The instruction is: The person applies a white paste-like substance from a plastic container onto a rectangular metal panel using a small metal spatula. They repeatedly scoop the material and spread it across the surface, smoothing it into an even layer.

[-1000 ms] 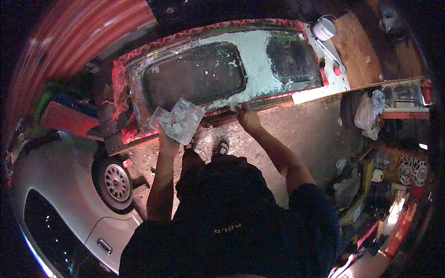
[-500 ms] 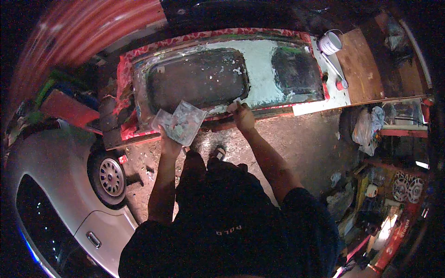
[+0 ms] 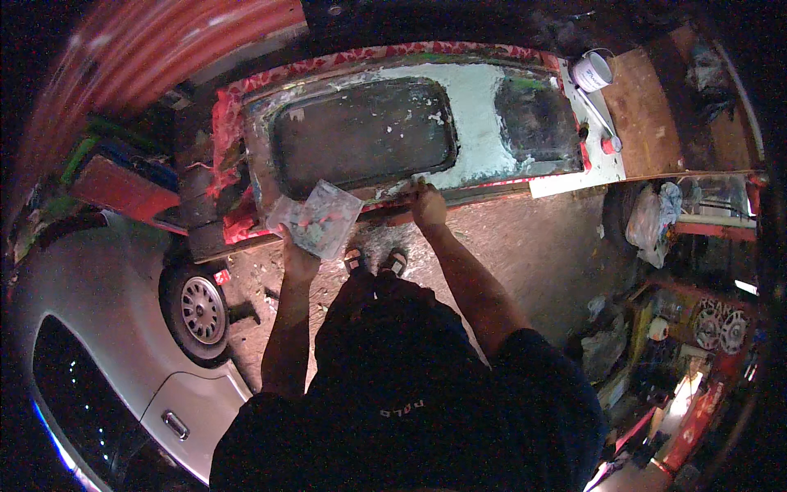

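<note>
My left hand [image 3: 298, 259] is closed on a flat, translucent plastic mixing sheet [image 3: 332, 215], smeared with pale and reddish stuff, at the near edge of a long panel [image 3: 471, 123]. The panel looks like vehicle bodywork, with two dark recessed areas and a broad coat of pale, mint-white filler between them. Closed fingers of my right hand [image 3: 429, 210] pinch a small, light-coloured spreader [image 3: 420, 179] against the panel's near edge, below the larger recess. Much of the spreader is hidden by the fingers.
Red patterned cloth [image 3: 344, 60] lies beneath the panel. A white bucket [image 3: 592, 72] and a long pale tool with a red end [image 3: 602, 123] are at its right. A silver car [image 3: 123, 287] stands at left; plastic bags [image 3: 652, 221] hang at right.
The view has shifted, so the panel sits slightly farther right. My right hand has lowered its spreader onto the panel's edge, and both of my feet now show.
</note>
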